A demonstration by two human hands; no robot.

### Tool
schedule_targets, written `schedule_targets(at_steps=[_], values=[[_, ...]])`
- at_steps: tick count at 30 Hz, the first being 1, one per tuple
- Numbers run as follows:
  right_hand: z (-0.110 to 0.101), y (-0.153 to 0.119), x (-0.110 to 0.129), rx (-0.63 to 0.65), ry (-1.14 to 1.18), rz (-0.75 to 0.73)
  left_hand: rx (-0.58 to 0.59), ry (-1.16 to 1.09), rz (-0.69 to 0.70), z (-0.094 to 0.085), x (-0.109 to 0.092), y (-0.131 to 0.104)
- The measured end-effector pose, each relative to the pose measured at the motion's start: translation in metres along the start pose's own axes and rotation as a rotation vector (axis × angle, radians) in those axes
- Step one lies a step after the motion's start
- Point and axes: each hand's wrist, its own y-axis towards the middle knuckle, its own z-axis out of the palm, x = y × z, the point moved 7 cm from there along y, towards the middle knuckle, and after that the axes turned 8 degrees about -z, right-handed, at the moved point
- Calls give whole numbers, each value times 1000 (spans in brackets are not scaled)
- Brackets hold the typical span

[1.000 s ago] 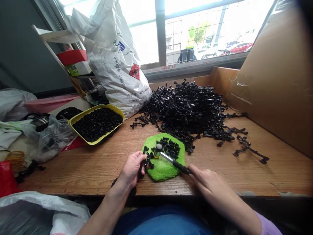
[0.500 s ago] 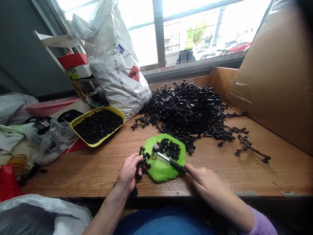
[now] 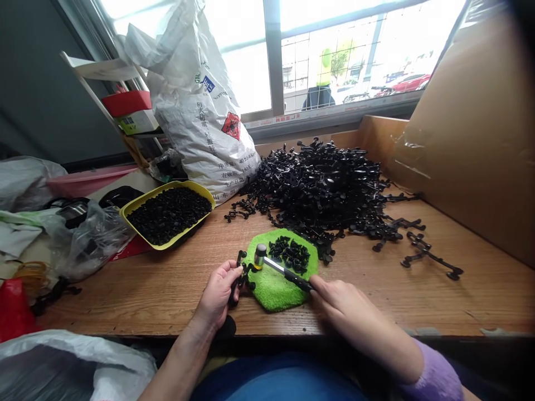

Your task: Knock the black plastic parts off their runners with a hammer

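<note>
Pinched in my left hand (image 3: 220, 291) is a black branched plastic piece (image 3: 241, 277) with knobby ends, held at the left edge of a green cloth pad (image 3: 276, 295). My right hand (image 3: 340, 303) is closed around the handle of a small hammer (image 3: 284, 272). The hammer's head, dark on top and yellow below, is beside the held piece, over the pad's left side; whether they touch I cannot tell. Small loose black parts (image 3: 292, 255) lie on the upper part of the pad.
A big heap of black branched pieces (image 3: 321, 184) covers the back of the table. To the left stands a yellow tray (image 3: 167, 245) full of small black parts, with a white sack (image 3: 200, 122) behind it. Cardboard (image 3: 468, 133) rises on the right.
The hammer and my right hand have shifted slightly left, bringing the hammer head closer to the piece in my left hand. My left hand has barely moved.
</note>
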Motion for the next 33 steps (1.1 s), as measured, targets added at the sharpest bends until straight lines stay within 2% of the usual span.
schedule_targets(at_steps=[7, 10, 15, 21, 33], values=[[2, -3, 5, 6, -76, 4, 29, 35, 78, 0, -3, -5], [3, -2, 6, 9, -85, 1, 15, 17, 53, -4, 0, -4], [7, -4, 4, 8, -69, 2, -54, -154, -2, -14, -2, 0], [12, -7, 1, -2, -20, 4, -20, -127, -8, -6, -5, 0], [16, -10, -1, -5, 4, 13, -51, -67, 0, 1, -4, 2]])
